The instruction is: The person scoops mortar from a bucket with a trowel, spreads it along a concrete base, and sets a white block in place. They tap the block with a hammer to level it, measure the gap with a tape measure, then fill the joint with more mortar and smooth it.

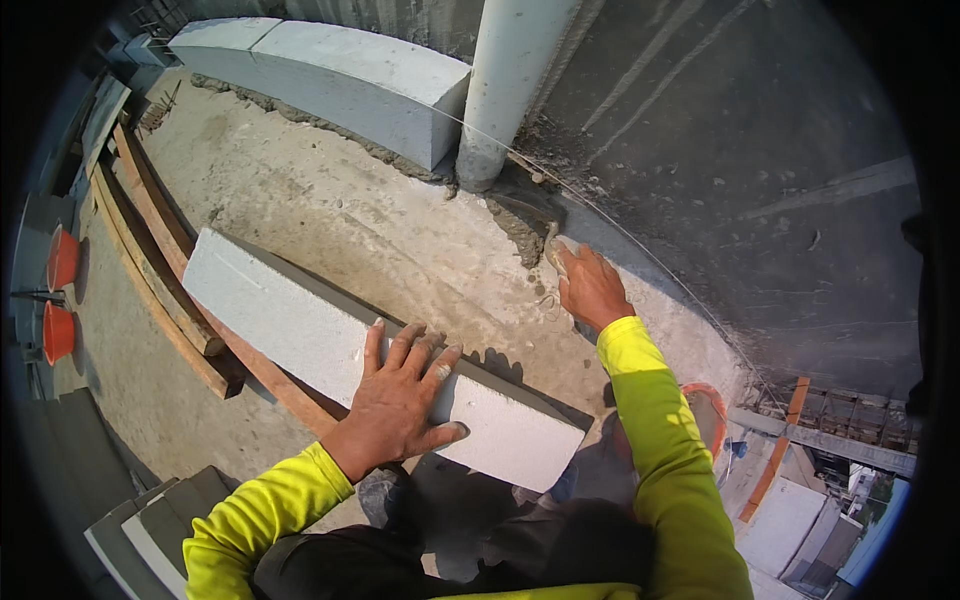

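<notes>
A long pale grey lightweight block (285,318) lies across the space in front of my legs. My left hand (398,400) rests on its upper face with the fingers spread toward the far edge and the thumb apart. Farther off to the right, my right hand (594,287) is closed around the handle of a trowel (540,207). Its dark blade is low by the foot of a white pipe (517,80), next to wet grey mortar (518,236). The palm and the rest of the handle are hidden.
Blocks (340,85) stand in a row on mortar along the wall (740,200). A thin string (640,240) runs past the pipe. Timber planks (165,270) and orange tubs (60,332) are at left; stacked slabs (150,535) lie near left. An orange-rimmed bucket (715,410) is beside my right arm.
</notes>
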A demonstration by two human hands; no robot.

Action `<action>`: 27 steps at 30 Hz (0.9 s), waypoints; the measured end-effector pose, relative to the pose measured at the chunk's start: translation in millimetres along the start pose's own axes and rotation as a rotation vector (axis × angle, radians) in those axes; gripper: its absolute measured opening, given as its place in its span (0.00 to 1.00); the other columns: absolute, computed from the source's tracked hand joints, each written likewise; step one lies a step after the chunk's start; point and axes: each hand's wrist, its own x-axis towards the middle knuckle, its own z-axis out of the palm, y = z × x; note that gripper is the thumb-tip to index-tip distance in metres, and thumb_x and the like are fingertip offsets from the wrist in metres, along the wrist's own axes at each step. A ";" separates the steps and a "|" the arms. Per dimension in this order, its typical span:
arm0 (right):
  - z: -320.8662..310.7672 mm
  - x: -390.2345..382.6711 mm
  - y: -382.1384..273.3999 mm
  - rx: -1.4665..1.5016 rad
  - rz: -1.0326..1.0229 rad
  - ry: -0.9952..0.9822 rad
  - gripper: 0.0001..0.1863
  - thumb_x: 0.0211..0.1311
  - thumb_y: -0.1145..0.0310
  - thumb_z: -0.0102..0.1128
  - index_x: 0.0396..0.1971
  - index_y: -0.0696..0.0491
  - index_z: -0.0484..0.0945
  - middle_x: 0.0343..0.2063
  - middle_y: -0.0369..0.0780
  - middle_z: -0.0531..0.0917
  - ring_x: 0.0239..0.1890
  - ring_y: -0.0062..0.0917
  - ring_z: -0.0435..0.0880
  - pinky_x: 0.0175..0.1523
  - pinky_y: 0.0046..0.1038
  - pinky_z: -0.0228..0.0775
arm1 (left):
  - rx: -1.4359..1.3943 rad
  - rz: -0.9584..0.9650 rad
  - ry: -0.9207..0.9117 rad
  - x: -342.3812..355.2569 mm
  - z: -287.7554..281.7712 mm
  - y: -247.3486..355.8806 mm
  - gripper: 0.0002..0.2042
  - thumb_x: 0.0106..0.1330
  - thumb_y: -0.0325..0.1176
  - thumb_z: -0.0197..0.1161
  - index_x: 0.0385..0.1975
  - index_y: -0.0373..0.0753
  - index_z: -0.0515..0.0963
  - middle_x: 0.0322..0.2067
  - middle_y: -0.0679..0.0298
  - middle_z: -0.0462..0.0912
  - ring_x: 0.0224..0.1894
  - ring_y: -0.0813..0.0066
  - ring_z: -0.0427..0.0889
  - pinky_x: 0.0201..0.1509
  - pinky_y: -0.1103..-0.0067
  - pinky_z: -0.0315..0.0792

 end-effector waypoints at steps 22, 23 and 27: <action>-126.8 -246.8 33.6 0.301 0.172 0.064 0.30 0.50 0.72 0.63 0.57 0.61 0.73 0.47 0.55 0.81 0.50 0.52 0.80 0.56 0.44 0.73 | -0.017 -0.004 -0.030 5.3 -12.4 0.4 0.40 0.61 0.60 0.65 0.69 0.42 0.66 0.65 0.50 0.68 0.71 0.49 0.60 0.79 0.48 0.34; -144.4 -283.5 34.0 0.231 0.262 0.052 0.30 0.49 0.73 0.64 0.57 0.59 0.74 0.44 0.54 0.81 0.47 0.51 0.82 0.52 0.42 0.75 | 0.001 0.022 0.008 11.4 -18.5 3.2 0.37 0.62 0.54 0.67 0.68 0.40 0.67 0.64 0.50 0.69 0.70 0.47 0.63 0.77 0.51 0.46; -193.5 -394.5 49.3 0.002 0.548 -0.220 0.29 0.47 0.75 0.66 0.55 0.56 0.76 0.39 0.52 0.82 0.39 0.49 0.84 0.43 0.44 0.76 | -0.382 0.147 -0.035 62.5 -29.8 40.3 0.31 0.63 0.40 0.68 0.64 0.32 0.69 0.56 0.46 0.76 0.56 0.49 0.78 0.62 0.64 0.72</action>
